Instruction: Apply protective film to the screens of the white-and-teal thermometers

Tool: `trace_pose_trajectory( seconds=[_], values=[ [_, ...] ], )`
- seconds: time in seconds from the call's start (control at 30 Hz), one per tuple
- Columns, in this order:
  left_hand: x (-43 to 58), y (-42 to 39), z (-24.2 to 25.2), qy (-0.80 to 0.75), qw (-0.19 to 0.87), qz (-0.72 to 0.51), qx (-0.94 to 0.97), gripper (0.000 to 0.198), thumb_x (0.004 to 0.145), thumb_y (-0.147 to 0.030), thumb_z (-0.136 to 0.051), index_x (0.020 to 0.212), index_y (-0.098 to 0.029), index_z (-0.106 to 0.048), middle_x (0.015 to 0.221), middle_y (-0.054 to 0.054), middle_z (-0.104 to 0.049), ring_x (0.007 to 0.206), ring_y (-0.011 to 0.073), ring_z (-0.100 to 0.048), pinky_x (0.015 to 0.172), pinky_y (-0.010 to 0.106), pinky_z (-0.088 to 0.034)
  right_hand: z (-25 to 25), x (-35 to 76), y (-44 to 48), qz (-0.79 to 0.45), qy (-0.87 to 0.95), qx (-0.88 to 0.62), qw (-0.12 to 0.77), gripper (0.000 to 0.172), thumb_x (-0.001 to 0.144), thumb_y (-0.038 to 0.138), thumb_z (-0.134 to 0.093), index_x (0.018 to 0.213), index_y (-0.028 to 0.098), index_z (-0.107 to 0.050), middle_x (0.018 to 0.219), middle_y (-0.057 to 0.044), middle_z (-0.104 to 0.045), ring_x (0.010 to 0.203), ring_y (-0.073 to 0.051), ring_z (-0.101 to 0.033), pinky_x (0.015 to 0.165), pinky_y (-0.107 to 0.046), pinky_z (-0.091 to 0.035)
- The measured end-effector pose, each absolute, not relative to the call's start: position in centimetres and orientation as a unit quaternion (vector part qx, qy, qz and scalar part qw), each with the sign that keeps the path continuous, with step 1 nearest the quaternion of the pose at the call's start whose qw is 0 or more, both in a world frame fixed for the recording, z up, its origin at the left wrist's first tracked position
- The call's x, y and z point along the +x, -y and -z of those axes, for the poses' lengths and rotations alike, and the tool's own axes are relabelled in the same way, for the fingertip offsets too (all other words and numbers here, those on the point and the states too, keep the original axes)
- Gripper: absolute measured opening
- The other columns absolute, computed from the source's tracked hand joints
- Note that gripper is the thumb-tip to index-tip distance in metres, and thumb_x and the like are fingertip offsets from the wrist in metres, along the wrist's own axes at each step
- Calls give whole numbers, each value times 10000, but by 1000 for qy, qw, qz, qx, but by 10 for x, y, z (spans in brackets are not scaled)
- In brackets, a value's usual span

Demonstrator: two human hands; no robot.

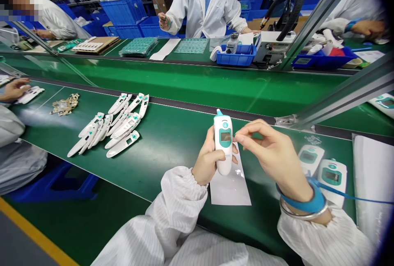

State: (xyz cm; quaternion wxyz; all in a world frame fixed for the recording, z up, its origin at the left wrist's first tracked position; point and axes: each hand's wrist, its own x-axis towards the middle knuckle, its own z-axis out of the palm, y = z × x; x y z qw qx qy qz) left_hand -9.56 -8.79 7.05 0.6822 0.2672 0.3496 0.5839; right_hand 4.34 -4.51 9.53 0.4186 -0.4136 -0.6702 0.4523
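A white and teal ear thermometer [225, 145] stands upright, its probe tip pointing up, in my left hand [205, 162]. The thumb lies across its front below the small screen. Close to the thermometer's right side, my right hand [272, 153] has thumb and forefinger pinched together; whatever is between them is too small to make out. A blue wrist strap [303, 202] with a cord circles my right wrist. Under the thermometer a white sheet [230, 190] lies on the green bench. Two more ear thermometers, one nearer [332, 177] and one farther [311, 155], rest beside my right forearm.
White plastic shells [123, 128] lie in a group on the left, near a small heap of tan parts [65, 104]. A metal post [335, 89] slants up at right beside a white plastic-covered stack [374, 184]. Co-workers sit across and at left; a blue bin [237, 58] stands opposite.
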Motion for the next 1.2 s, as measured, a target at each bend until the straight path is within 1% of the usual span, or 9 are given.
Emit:
trace_pose_trajectory(
  seconds=[0.03, 0.07, 0.1, 0.23, 0.37, 0.5, 0.73, 0.93, 1.2],
  values=[
    [-96, 88, -69, -350, 680, -586, 268, 678, 508, -58, -482, 1166, -194, -395, 815, 9, -580, 719, 167, -568, 590, 309, -502, -95, 44, 45, -429, 681, -410, 429, 64, 819, 276, -678, 779, 229, -663, 908, -45, -634, 852, -183, -622, 662, -290, -551],
    [-97, 87, -69, -350, 677, -589, 269, 676, 508, -59, -478, 1164, -196, -396, 840, 13, -581, 723, 166, -567, 593, 313, -504, -95, 45, 45, -420, 685, -408, 434, 60, 820, 276, -677, 787, 228, -662, 948, -50, -637, 913, -197, -619, 703, -304, -556],
    [-97, 87, -68, -350, 675, -591, 269, 678, 508, -59, -474, 1167, -195, -393, 855, 16, -580, 729, 168, -566, 595, 317, -506, -95, 46, 45, -427, 681, -408, 433, 66, 825, 281, -673, 798, 223, -656, 943, -48, -647, 909, -198, -627, 714, -313, -561],
    [-98, 86, -67, -353, 670, -592, 275, 704, 512, -59, -475, 1197, -188, -373, 825, 8, -579, 717, 167, -568, 600, 322, -506, -95, 45, 44, -516, 626, -411, 416, 117, 841, 301, -663, 814, 195, -624, 755, -4, -662, 666, -136, -666, 638, -275, -588],
    [-97, 86, -67, -367, 665, -586, 283, 727, 527, -65, -500, 1229, -197, -359, 904, 11, -590, 657, 151, -588, 615, 336, -509, -96, 43, 45, -558, 605, -409, 394, 148, 824, 319, -686, 806, 186, -623, 732, -2, -675, 652, -130, -685, 621, -240, -597],
    [-97, 88, -68, -368, 662, -582, 295, 759, 549, -54, -506, 1274, -195, -331, 838, -10, -577, 650, 144, -583, 605, 307, -497, -99, 40, 44, -575, 602, -409, 374, 149, 821, 321, -689, 806, 184, -632, 660, 9, -656, 592, -115, -659, 567, -219, -586],
    [-97, 90, -68, -359, 666, -578, 305, 758, 574, -33, -500, 1289, -219, -334, 885, -20, -562, 663, 136, -593, 614, 303, -501, -101, 36, 42, -561, 616, -405, 378, 124, 832, 301, -679, 818, 187, -633, 654, 16, -644, 569, -107, -646, 528, -200, -568],
    [-97, 90, -69, -352, 669, -576, 310, 765, 580, -32, -492, 1299, -224, -313, 891, -18, -559, 634, 128, -587, 610, 310, -499, -100, 36, 42, -548, 624, -409, 379, 110, 837, 290, -673, 821, 187, -638, 646, 19, -634, 575, -104, -641, 540, -197, -564],
    [-96, 91, -70, -353, 670, -577, 307, 743, 573, -29, -493, 1275, -222, -343, 888, -15, -533, 658, 128, -579, 615, 311, -504, -102, 36, 43, -532, 631, -422, 375, 114, 835, 288, -675, 822, 180, -640, 644, 15, -644, 556, -105, -639, 525, -196, -560]
  ],
)
